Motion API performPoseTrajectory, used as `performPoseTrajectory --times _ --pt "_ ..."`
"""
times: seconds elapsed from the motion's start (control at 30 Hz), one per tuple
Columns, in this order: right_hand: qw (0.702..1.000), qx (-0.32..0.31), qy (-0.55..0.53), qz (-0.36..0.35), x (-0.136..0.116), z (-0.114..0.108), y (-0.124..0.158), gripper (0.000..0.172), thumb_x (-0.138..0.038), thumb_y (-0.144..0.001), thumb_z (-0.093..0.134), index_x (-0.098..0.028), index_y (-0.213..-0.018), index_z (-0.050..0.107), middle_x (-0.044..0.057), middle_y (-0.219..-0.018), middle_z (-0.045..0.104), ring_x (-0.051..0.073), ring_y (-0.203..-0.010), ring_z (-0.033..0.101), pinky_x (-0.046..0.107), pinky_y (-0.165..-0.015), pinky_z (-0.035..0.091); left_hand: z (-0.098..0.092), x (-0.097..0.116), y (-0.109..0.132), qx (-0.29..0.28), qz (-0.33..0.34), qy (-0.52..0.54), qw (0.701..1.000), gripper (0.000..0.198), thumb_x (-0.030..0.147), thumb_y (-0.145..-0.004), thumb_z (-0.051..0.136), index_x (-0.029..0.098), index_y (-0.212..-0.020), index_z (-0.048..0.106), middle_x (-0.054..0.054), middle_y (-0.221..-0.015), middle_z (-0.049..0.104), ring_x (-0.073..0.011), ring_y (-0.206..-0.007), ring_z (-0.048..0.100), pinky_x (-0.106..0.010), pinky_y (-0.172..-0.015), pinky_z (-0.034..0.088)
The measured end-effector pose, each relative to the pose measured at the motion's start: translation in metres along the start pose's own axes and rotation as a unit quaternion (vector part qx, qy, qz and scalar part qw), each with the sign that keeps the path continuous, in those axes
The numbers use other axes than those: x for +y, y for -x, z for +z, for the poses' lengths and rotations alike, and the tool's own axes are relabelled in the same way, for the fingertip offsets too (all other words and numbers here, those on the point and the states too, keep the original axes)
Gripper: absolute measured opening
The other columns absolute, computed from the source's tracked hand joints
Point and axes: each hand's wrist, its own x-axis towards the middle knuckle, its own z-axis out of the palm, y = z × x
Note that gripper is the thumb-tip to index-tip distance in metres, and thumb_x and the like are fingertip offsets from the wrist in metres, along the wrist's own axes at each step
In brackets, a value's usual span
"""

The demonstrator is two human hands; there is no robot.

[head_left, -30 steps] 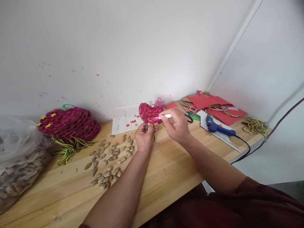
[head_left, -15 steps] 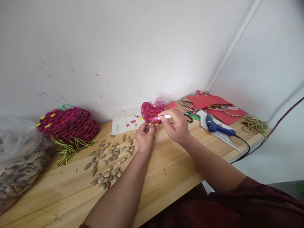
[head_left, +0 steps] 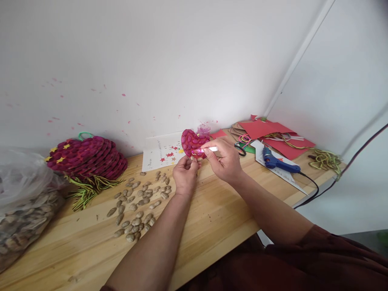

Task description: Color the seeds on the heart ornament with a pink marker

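My left hand (head_left: pixel 185 173) has its fingers closed on the lower edge of a magenta craft piece (head_left: pixel 190 139), rounded at the top and covered with painted peanuts. It is tilted up above the table, its lower right hidden by my hands. My right hand (head_left: pixel 224 159) grips a white-handled paintbrush (head_left: pixel 213 148), whose pink-wet tip touches or nearly touches the lower part of the piece. Just behind stands a small clear cup (head_left: pixel 203 129) stained with pink paint. A white sheet (head_left: pixel 151 155) with red and yellow stars lies to the left.
Loose peanuts (head_left: pixel 136 222) are scattered left of my forearm. A stack of finished-looking magenta pieces (head_left: pixel 100 157) with green tassels and a plastic bag of peanuts (head_left: pixel 27 222) stand further left. On the right lie a blue glue gun (head_left: pixel 279 163), red paper (head_left: pixel 269 131) and yarn (head_left: pixel 325 159).
The craft piece has shifted very slightly to the right and turned a little. My hands stay almost in place, the brush still against its lower part.
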Motion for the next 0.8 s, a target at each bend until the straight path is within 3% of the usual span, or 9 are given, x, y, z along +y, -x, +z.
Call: performPoseTrajectory --times 0.8 --pt "1.000 -0.017 -0.005 0.001 0.0011 -0.0006 -0.0002 0.023 -0.035 -0.106 0.058 -0.023 -0.093 0.074 0.005 -0.087 0.079 0.023 -0.087 0.066 0.041 -0.083 0.048 -0.0001 0.0023 0.0016 -0.001 -0.002 0.008 1.000 0.033 0.042 -0.065 0.088 0.020 -0.084 0.074 0.001 -0.066 0.069 -0.0196 -0.069 0.074 -0.031 -0.072 0.060"
